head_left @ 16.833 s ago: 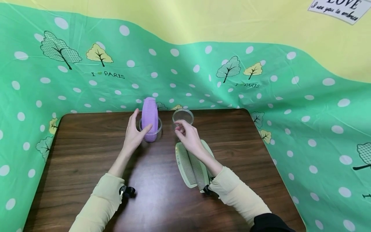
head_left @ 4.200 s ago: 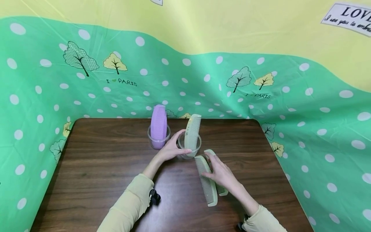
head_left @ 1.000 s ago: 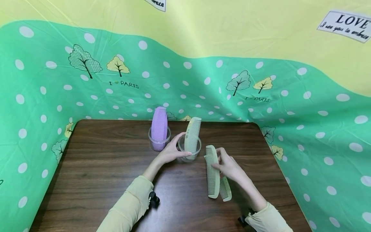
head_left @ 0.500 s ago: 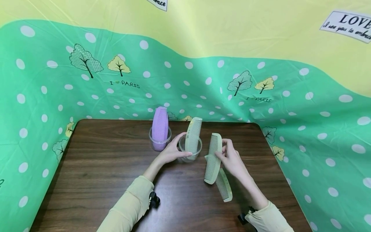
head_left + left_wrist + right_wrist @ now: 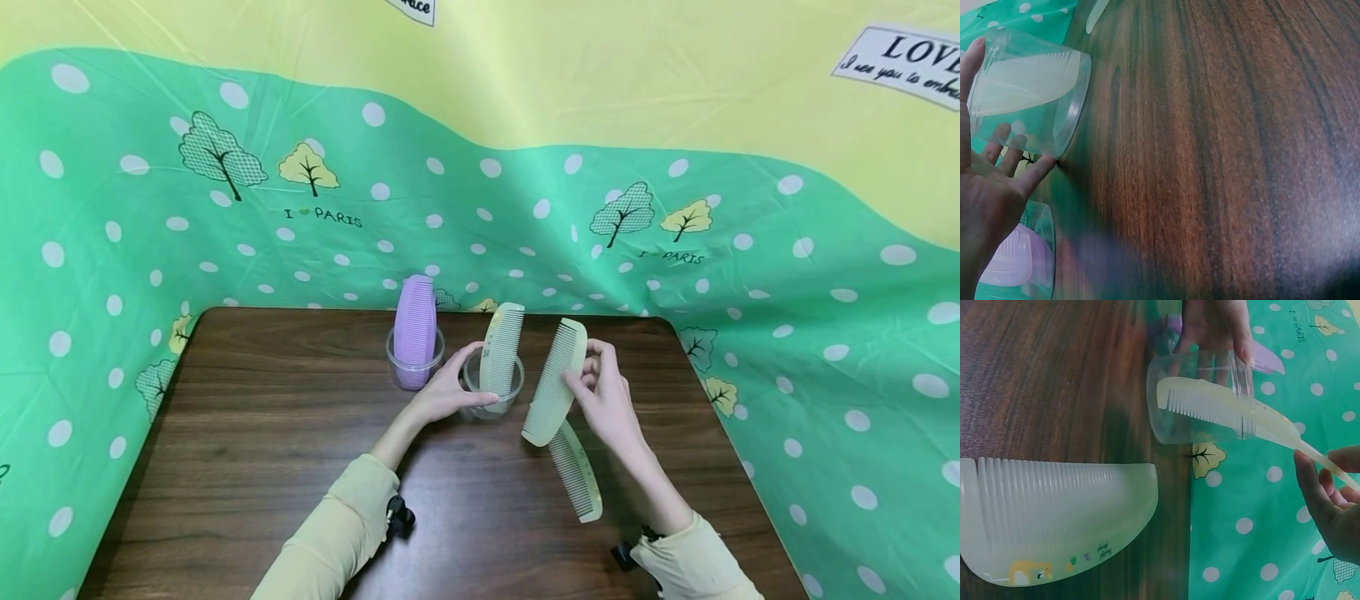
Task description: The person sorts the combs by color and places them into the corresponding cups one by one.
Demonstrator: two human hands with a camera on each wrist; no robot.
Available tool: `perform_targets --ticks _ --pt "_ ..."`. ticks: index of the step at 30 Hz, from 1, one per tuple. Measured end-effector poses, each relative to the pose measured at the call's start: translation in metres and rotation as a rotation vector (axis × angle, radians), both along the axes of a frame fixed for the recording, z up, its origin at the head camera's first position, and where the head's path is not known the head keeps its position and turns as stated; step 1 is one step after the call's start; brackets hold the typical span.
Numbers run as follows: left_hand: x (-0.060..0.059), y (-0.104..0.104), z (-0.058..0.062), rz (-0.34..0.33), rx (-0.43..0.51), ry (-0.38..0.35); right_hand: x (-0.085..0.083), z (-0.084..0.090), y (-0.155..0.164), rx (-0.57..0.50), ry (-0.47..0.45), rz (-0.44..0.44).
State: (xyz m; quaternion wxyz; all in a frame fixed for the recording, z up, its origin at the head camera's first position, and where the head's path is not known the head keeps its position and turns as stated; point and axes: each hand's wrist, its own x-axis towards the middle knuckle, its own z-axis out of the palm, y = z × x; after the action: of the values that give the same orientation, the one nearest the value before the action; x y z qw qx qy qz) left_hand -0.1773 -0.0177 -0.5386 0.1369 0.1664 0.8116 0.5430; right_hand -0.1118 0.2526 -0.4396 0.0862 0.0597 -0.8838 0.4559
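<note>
My left hand (image 5: 448,397) grips a clear plastic cup (image 5: 491,398) at the back middle of the table, and a pale green comb (image 5: 502,346) stands upright in it. The left wrist view shows the same cup (image 5: 1030,94) against my fingers (image 5: 1019,181). My right hand (image 5: 606,398) pinches a second pale green comb (image 5: 553,383), held tilted in the air just right of the cup. A third pale green comb (image 5: 577,473) lies flat on the table below it, and the right wrist view shows this comb (image 5: 1054,519) close up.
A purple comb (image 5: 415,327) stands in another clear cup (image 5: 414,367) left of the held cup. The dark wooden table (image 5: 247,467) is walled by a green dotted cloth (image 5: 150,225) at the back and sides.
My right hand has lifted one green comb off the table and tipped it up, moving it toward the cup. The left hand has stayed on the cup.
</note>
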Motion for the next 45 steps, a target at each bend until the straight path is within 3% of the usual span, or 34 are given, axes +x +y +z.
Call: perform_targets --ticks 11,20,26,45 --pt "0.0 0.0 -0.001 0.003 0.007 0.006 0.003 0.022 -0.017 -0.071 0.104 -0.075" --pt "0.001 0.001 0.0 0.004 0.008 0.013 -0.007 0.014 -0.02 -0.276 0.246 -0.054" --pt "0.001 0.0 0.0 0.003 0.005 0.006 -0.011 0.015 -0.028 -0.349 0.272 -0.031" --pt "0.001 0.0 0.001 -0.001 0.006 0.016 -0.032 0.004 -0.047 -0.288 0.234 -0.021"
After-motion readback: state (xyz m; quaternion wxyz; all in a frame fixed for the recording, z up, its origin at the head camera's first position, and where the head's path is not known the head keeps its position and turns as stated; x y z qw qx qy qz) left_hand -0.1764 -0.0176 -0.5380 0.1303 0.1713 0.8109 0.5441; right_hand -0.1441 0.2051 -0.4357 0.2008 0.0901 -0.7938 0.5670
